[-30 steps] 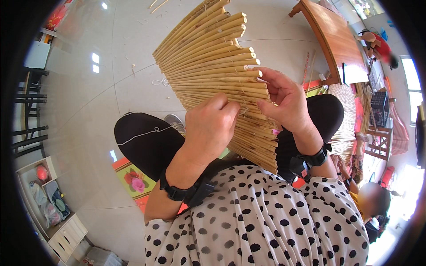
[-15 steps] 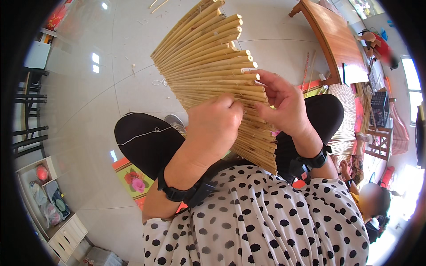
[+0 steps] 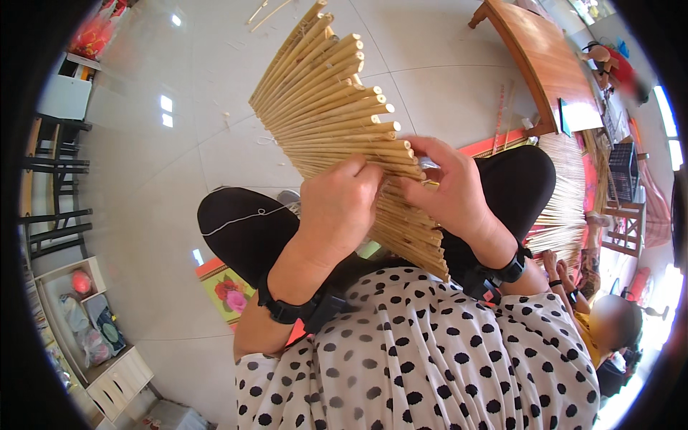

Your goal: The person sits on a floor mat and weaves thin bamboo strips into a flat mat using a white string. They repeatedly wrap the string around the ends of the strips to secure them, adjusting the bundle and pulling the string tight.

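Light: we have bright daylight, the window point(image 3: 665, 115) whited out between two and three o'clock | Glare: we catch hard reflections on the floor point(image 3: 166, 104) at ten | Focus: we read the cane mat point(image 3: 322, 118) clearly; a co-worker's head point(image 3: 618, 322) near four is smeared | Distortion: we see edges bowing toward a black rim

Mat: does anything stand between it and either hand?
Nothing visible does: the left hand is on the mat, the right hand at its edge. The string lies over the left knee, not between them.
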`<state>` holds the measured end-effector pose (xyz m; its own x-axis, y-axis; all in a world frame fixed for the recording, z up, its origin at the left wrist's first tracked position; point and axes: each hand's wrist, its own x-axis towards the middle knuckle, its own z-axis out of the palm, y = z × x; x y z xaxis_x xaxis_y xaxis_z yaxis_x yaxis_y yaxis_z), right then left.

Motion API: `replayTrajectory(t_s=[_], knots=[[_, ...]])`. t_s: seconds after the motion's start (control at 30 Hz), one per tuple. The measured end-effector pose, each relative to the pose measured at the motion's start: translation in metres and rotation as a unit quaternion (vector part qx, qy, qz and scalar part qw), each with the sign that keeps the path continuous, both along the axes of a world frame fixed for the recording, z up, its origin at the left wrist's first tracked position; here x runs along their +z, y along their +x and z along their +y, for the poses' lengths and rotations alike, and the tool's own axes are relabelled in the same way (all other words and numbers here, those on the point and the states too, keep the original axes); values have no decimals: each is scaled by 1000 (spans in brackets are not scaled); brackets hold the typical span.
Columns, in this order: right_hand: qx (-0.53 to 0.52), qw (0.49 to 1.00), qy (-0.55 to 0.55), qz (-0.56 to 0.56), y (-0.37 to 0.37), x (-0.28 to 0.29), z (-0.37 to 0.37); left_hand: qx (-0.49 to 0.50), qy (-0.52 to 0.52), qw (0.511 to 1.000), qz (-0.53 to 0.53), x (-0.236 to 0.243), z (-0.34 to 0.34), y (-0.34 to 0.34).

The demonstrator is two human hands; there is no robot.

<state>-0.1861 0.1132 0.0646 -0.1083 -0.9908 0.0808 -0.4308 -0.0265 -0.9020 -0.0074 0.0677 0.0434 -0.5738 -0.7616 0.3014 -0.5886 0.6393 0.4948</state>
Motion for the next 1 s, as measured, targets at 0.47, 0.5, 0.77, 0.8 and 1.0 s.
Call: replayTrajectory(t_s=[0.47, 0.5, 0.77, 0.8, 1.0], knots=[[-22, 995, 93, 1, 8, 1, 15, -2, 69, 997, -36, 19, 2, 28], [-21, 995, 102, -3, 8, 2, 15, -2, 77, 996, -44, 21, 3, 31], [-10, 997, 78, 12, 9, 2, 18, 11, 84, 995, -62, 32, 13, 39], [-8, 997, 72, 13, 10, 2, 18, 13, 80, 995, -55, 30, 14, 40], [-9, 998, 42, 51, 11, -1, 17, 29, 66, 994, -83, 28, 16, 36]])
